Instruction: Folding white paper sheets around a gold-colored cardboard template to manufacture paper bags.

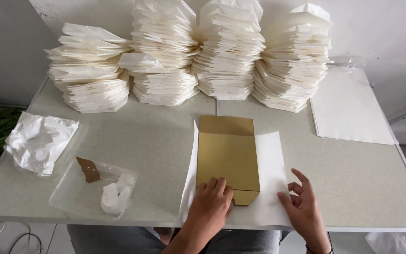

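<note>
Hands pressing a flat gold cardboard template [228, 157] onto a white paper sheet [271, 178] at the near edge of the speckled grey worktop [156, 136].

Left hand [210, 204] lies palm down on the template's lower left corner, fingers close together and flat, pinching nothing. Right hand [303, 209] rests on the sheet's lower right part, just beside the template, fingers loosely spread and slightly curled, holding nothing. Sheet's left edge stands folded up along the template's side. Four tall stacks of folded white paper [189, 56] line the far side by the wall. A flat pile of white sheets [348, 108] lies far right. Left sit a crumpled white plastic bag [38, 141] and a clear plastic tray [92, 188] with a brown scrap.
</note>
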